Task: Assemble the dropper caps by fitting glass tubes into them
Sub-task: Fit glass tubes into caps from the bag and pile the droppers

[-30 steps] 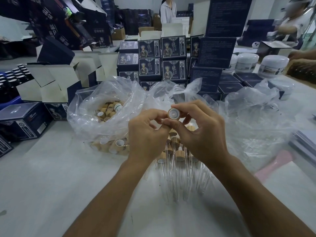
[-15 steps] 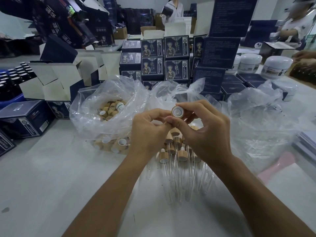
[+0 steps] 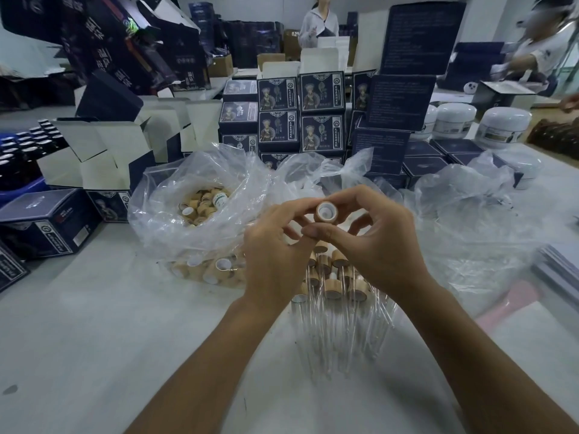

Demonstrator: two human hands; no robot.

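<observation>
A wooden dropper cap [image 3: 326, 211] with a white inside is held up over the middle of the table, its open end facing me. My right hand [image 3: 382, 242] pinches it between thumb and index finger. My left hand [image 3: 275, 255] touches its left side with its fingertips. I cannot make out a glass tube between the fingers. Below the hands lies a bunch of assembled droppers [image 3: 332, 292], their glass tubes [image 3: 338, 339] pointing toward me. A clear plastic bag of loose wooden caps [image 3: 200, 205] sits to the left.
An empty-looking crumpled plastic bag [image 3: 463, 220] lies at the right. Dark blue boxes [image 3: 322, 111] are stacked behind, open cartons [image 3: 103, 151] at the left, white jars [image 3: 501, 126] at the back right. Other people work in the background.
The cap has shifted slightly to the right between my fingers and my right hand's other fingers have spread. Both hands stay together at the same spot.
</observation>
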